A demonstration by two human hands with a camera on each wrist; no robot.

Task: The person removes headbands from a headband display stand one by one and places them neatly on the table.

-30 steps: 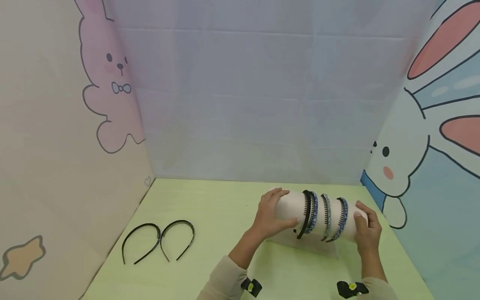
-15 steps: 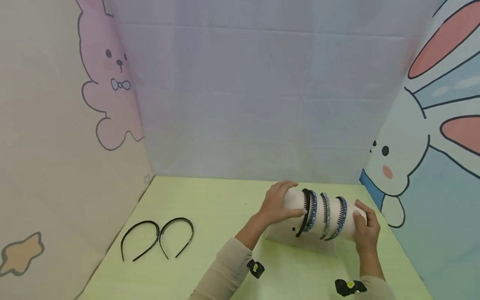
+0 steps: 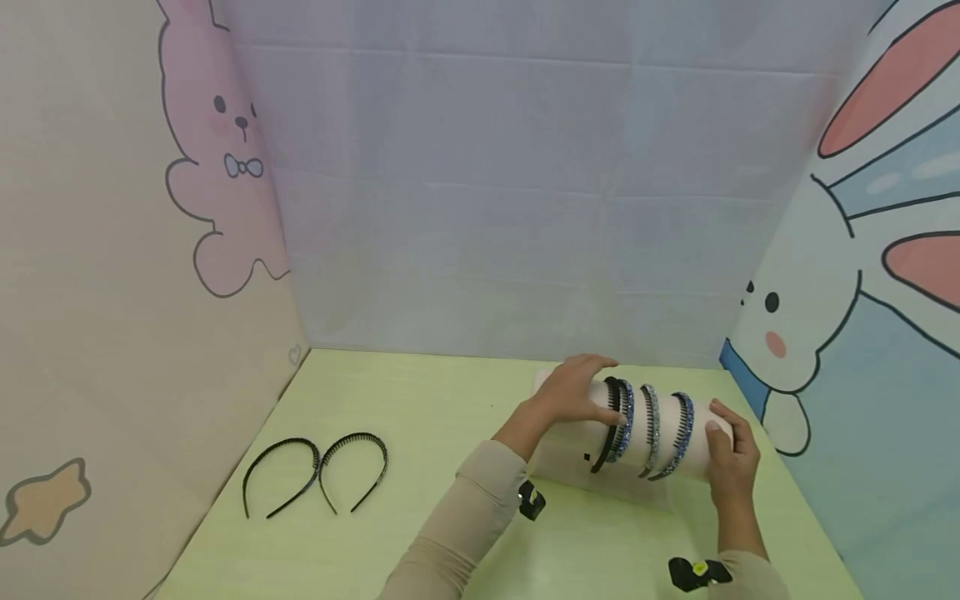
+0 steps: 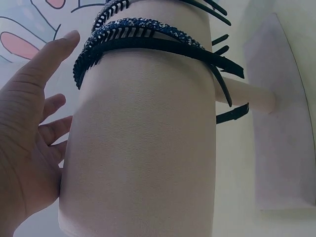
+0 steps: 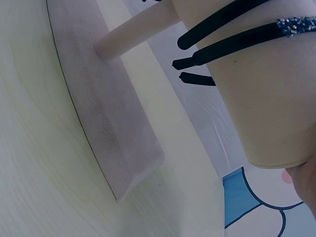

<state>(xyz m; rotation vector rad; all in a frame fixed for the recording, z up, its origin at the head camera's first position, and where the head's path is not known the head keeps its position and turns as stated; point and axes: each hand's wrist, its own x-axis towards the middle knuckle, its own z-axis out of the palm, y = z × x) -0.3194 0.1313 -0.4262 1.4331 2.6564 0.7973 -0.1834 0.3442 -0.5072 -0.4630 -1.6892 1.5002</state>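
Note:
A pale, padded cylinder, a headband display stand (image 3: 703, 442), lies sideways on its post and flat base (image 5: 116, 113). Around it sit a plain black headband (image 4: 148, 45), a blue glittery headband (image 4: 143, 23) close beside that one, a silvery headband (image 3: 655, 433) and another blue glittery headband (image 3: 685, 433). My left hand (image 3: 573, 392) is over the left part of the cylinder, thumb and fingers spread near the black headband. In the left wrist view its fingers stand away from the headbands. My right hand (image 3: 735, 462) grips the cylinder's right end, thumb in front; only a sliver shows in the right wrist view.
Two dark toothed headbands, one on the left (image 3: 281, 479) and one on its right (image 3: 354, 471), lie side by side on the pale green tabletop (image 3: 442, 417). A plain back wall and side walls with cartoon rabbits enclose the table.
My left hand has slid right along the cylinder, from its left end to the black headband. The right hand keeps its grip on the right end, and the headbands look unmoved.

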